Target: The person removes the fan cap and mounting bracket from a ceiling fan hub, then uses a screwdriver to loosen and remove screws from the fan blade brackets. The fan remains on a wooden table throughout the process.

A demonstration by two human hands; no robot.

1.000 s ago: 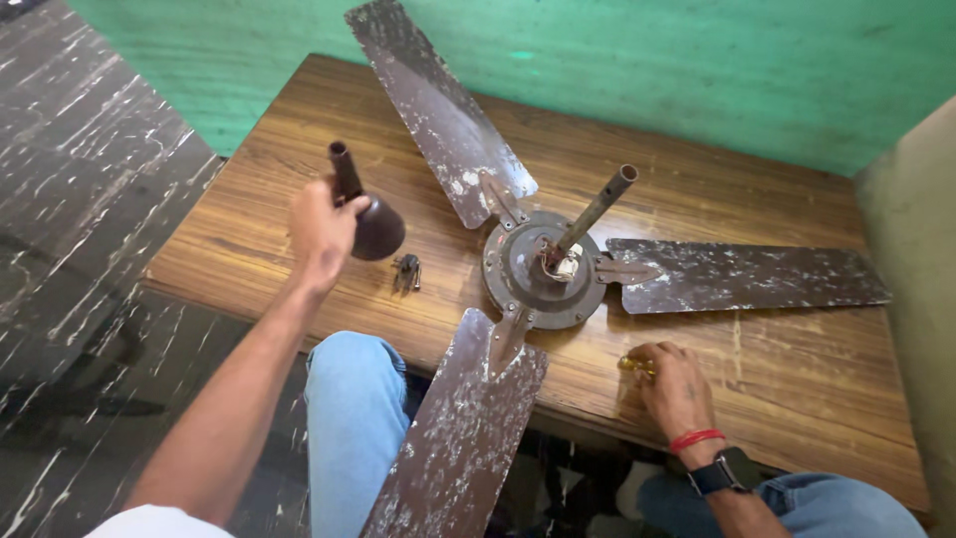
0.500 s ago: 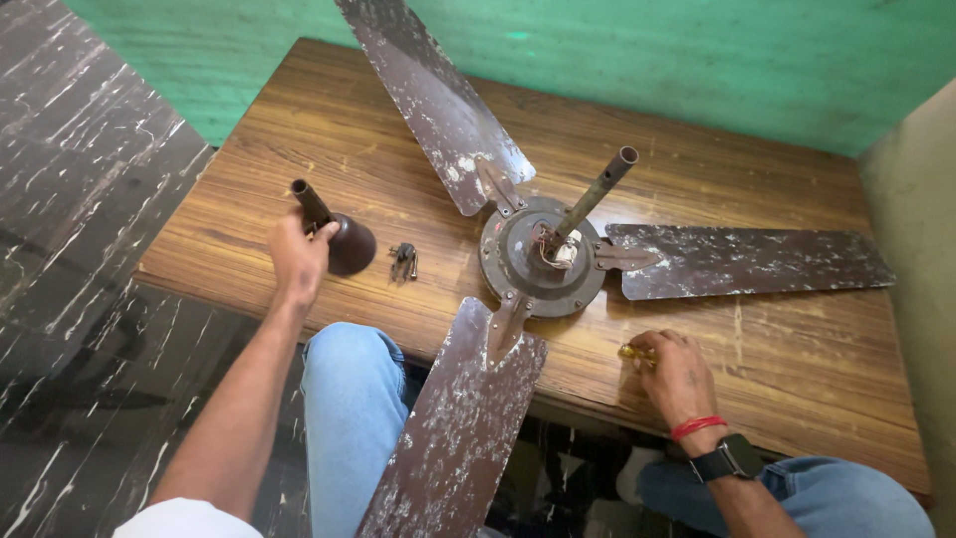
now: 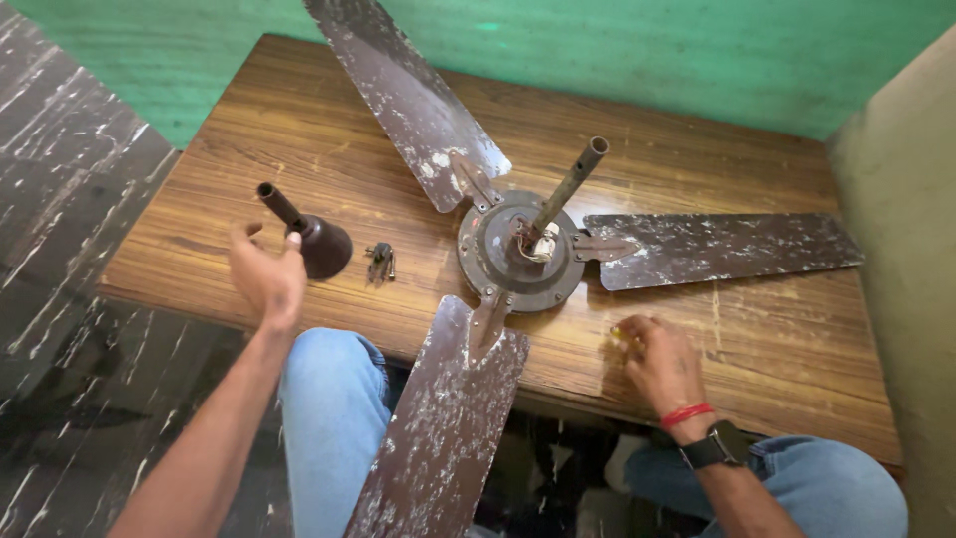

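My left hand (image 3: 267, 279), fingers spread and released, hovers just beside the brown canopy cup (image 3: 309, 236) on the wooden table (image 3: 299, 130); my right hand (image 3: 659, 361) rests curled by the ceiling fan (image 3: 523, 254).

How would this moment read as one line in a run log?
left hand: open, beside cone cover | right hand: on table, grip unclear | fan: flat, rod up | screws: loose
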